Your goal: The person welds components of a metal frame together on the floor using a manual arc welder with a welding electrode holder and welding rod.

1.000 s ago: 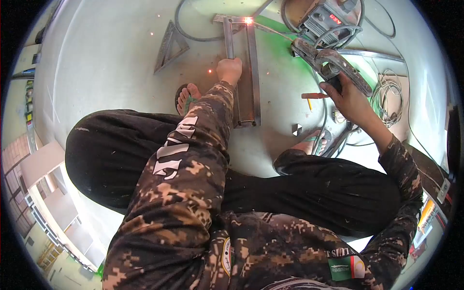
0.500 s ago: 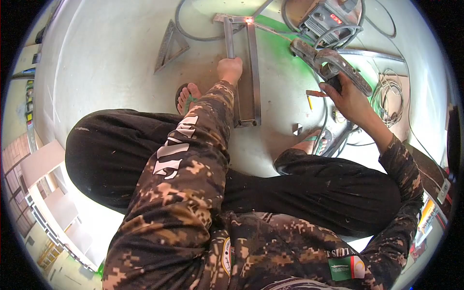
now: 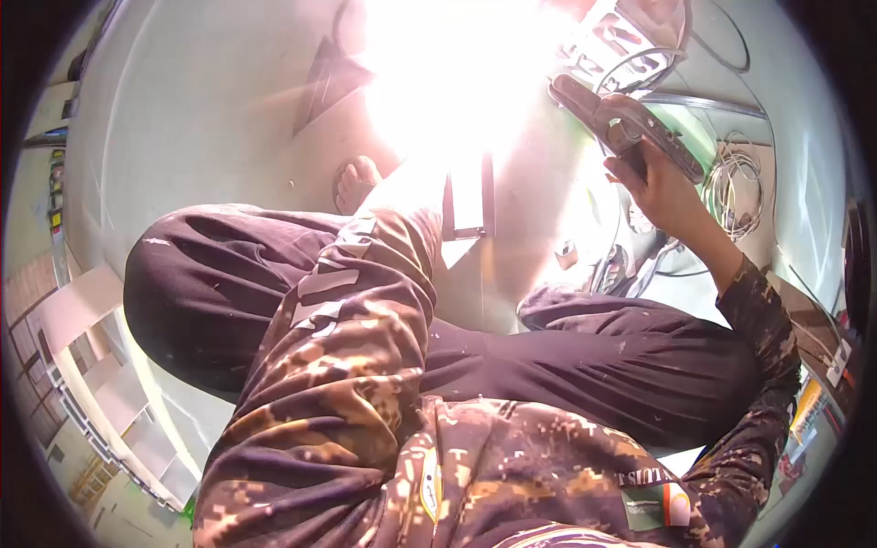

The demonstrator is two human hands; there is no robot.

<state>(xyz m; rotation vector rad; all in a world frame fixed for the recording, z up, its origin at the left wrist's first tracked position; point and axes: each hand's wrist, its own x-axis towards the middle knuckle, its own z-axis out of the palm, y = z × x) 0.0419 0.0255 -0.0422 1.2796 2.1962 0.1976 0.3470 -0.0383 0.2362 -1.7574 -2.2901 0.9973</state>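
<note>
A blinding white welding glare fills the top middle of the head view. It hides my left hand, so its fingers cannot be made out; my left sleeve (image 3: 352,301) reaches up into the light. Below the glare shows the near end of a narrow rectangular metal frame (image 3: 489,196) lying on the floor. My right hand (image 3: 660,187) is wrapped around a dark, worn electrode holder (image 3: 575,96), whose front end points up and left toward the glare. The rod and its tip are lost in the brightness.
A welding machine (image 3: 630,46), partly washed out, stands at the upper right with cables around it. A coil of thin cable (image 3: 734,187) lies right of my right hand. A dark triangular metal square (image 3: 320,87) rests at the upper left. My sandalled foot (image 3: 356,180) is near the frame.
The small glowing spot at the frame's far corner has flared into a huge white glare, covering my left hand, which was gripping the frame. The right hand and electrode holder have hardly moved.
</note>
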